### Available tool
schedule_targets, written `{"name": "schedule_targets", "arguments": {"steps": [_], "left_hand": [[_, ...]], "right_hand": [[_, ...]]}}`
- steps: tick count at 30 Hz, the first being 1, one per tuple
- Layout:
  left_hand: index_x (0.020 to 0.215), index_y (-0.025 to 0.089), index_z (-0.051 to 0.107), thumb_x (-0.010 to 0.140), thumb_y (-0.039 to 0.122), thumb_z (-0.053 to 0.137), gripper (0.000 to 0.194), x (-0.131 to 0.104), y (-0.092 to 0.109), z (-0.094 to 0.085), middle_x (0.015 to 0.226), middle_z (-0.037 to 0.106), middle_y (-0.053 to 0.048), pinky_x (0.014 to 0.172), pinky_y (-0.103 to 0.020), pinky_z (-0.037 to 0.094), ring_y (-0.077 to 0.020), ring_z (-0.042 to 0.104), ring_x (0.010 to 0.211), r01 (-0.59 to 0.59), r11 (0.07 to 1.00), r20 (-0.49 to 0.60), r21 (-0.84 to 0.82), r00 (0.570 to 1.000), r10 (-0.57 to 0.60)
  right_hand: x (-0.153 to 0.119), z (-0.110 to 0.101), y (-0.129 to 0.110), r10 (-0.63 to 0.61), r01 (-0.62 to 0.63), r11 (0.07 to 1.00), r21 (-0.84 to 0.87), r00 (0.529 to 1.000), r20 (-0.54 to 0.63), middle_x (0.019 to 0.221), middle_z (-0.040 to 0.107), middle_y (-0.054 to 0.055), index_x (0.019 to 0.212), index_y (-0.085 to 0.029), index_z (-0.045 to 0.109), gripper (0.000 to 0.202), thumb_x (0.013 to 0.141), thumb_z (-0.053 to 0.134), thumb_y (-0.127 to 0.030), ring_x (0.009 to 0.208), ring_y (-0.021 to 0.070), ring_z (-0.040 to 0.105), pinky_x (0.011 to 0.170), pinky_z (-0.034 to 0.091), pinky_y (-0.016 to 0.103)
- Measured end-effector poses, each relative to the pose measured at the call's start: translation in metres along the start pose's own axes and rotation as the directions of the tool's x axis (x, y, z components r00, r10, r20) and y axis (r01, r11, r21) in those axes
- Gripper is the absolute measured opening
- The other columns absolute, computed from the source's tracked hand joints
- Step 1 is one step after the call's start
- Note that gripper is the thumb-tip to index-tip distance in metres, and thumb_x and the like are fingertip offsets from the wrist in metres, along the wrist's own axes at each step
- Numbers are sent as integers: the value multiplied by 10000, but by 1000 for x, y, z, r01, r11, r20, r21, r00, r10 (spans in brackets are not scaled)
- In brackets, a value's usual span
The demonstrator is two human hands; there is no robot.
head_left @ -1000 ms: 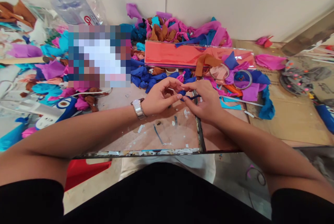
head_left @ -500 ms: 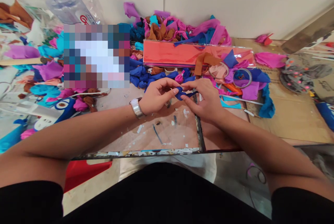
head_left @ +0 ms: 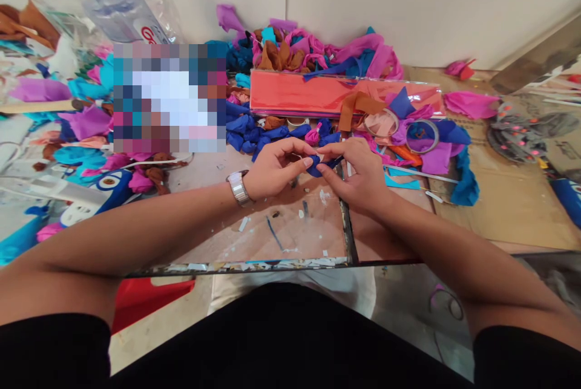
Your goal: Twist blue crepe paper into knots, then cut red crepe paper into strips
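Between my two hands is a small strip of dark blue crepe-like material (head_left: 313, 166), bunched up and partly hidden by the fingers. My left hand (head_left: 278, 166), with a metal watch (head_left: 238, 188) on its wrist, pinches it between thumb and fingers from the left. From the right, my right hand (head_left: 356, 172) grips its other end, and a dark blue tail shows under the fingers. Just behind the hands lie several twisted blue pieces (head_left: 267, 136) with a pink knotted piece (head_left: 313, 135) among them.
Behind stands a long pack of red sheets (head_left: 308, 91) with coloured scraps heaped around it. Tape rolls (head_left: 421, 136) lie at the right, beside cardboard (head_left: 499, 207). A clear bottle (head_left: 122, 14) and a blue-and-white power strip (head_left: 91, 198) are on the left. The table's front edge (head_left: 272, 265) is near my body.
The blue piece has turned slightly between my fingertips and looks more rounded. Both hands stay in nearly the same place.
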State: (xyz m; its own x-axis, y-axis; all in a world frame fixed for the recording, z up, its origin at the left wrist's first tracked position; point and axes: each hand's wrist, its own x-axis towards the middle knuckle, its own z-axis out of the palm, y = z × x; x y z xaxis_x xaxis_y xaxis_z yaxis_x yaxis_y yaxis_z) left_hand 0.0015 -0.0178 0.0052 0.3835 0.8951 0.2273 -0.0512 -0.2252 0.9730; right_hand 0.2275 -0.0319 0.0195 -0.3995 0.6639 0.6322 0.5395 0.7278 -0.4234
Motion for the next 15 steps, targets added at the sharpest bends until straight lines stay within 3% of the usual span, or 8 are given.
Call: {"name": "schedule_targets", "arguments": {"steps": [4,11,15], "left_hand": [[1074,170,780,898,541,826,414,0,0,-1,863,783,-58,670,-258,570,-113,668,668,12,1000,23,-14,1000,-12],[1143,174,811,861,501,872,436,2,-1,-1,1115,828,-112,799,-276,610,-160,754,880,-1,1000,51,-12,999,2],[1124,172,813,851,504,883,436,2,-2,-3,1068,827,-102,745,-253,589,-128,723,787,3,1000,47,-5,999,-3]], "right_hand": [[1,0,-1,-9,9,1000,10,1000,-2,921,777,12,1201,-295,728,231,972,734,-322,863,236,722,897,535,450],[0,1,1,-2,2,1000,-2,1000,13,938,787,24,1208,-288,725,235,984,726,-359,867,239,723,888,547,447],[0,2,3,7,-7,1000,6,1000,0,937,790,24,1196,-294,722,242,987,748,-413,875,243,732,894,552,452]]}}
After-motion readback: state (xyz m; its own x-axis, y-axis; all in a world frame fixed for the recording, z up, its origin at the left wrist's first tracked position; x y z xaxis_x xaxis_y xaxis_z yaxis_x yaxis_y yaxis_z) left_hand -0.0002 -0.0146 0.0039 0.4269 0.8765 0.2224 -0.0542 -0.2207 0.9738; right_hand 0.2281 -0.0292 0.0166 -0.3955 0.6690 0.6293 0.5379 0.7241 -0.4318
